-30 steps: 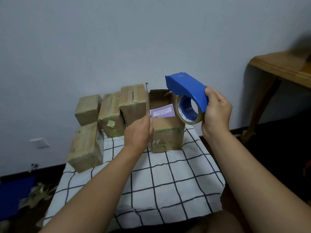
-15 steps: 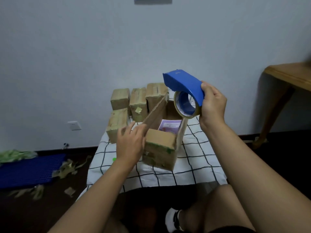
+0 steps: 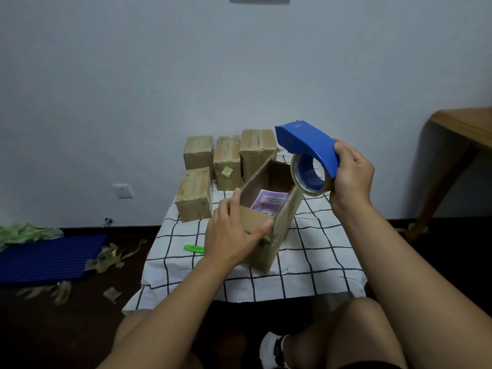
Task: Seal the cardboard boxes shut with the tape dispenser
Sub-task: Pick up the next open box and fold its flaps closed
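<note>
My left hand [image 3: 234, 235] grips the near end of the open box [image 3: 269, 217] on the counter [image 3: 306, 265], its long axis running away from me, while my right hand [image 3: 351, 177] holds the tape dispenser [image 3: 308, 155] just above its far right corner.

Tape dispenser [image 3: 310, 145]: smooth blue plastic.
Open box [image 3: 286, 222]: matt brown cardboard.
Tablecloth [image 3: 314, 262]: checked cloth.

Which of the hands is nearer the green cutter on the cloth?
Left. The left hand grips the open box just right of the green cutter; the right hand holds the tape dispenser up, far across.
</note>
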{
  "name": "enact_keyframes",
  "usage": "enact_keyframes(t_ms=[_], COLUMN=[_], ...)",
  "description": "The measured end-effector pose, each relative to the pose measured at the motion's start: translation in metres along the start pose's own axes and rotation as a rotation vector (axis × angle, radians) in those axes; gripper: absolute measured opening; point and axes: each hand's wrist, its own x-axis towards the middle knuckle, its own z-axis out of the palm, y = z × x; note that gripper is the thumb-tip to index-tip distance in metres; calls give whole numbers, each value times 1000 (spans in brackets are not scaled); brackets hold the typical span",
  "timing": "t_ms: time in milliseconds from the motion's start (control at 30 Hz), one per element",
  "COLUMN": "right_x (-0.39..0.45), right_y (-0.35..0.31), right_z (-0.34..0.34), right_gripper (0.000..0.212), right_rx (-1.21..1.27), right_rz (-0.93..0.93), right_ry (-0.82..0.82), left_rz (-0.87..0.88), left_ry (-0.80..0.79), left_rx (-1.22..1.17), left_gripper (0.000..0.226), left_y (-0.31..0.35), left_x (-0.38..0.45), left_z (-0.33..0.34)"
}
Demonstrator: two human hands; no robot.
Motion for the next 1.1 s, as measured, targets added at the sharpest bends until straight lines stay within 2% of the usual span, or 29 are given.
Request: enact_keyframes(t_ms=[100, 200, 333, 467, 600, 700, 867, 967, 1033, 1100], right_x=[6, 11, 17, 20, 22, 21, 23, 24, 25, 25], right_y=[6, 14, 24, 27, 29, 28, 28, 28, 30, 32], right_z=[-9, -13, -16, -17, -17, -15, -13, -11, -11, -10], right_gripper=[16, 15, 22, 18, 14, 13, 13, 13, 14, 15], right_rx=[11, 29, 58, 69, 85, 95, 100, 113, 110, 108], right_rz=[19, 32, 50, 53, 57, 59, 58, 57, 62, 63], right_ry=[19, 34, 54, 59, 65, 58, 56, 52, 52, 54], left_rz=[-48, -90, -112, -140, -176, -213, -308, -290, -248, -196], left_ry=[-5, 5, 44, 31, -74, -69, 1, -18, -101, -186], left_rx=[61, 113, 155, 164, 151, 55, -282, -302, -155, 9], left_gripper=[116, 117, 101, 94, 80, 59, 35, 46, 59, 57], left_y=[4, 10, 14, 11, 6, 2, 1, -3, -5, -4], left_x=[0, 2, 5, 7, 10, 7, 13, 19, 23, 28], left_z=[6, 11, 17, 17, 17, 21, 21, 17, 14, 14])
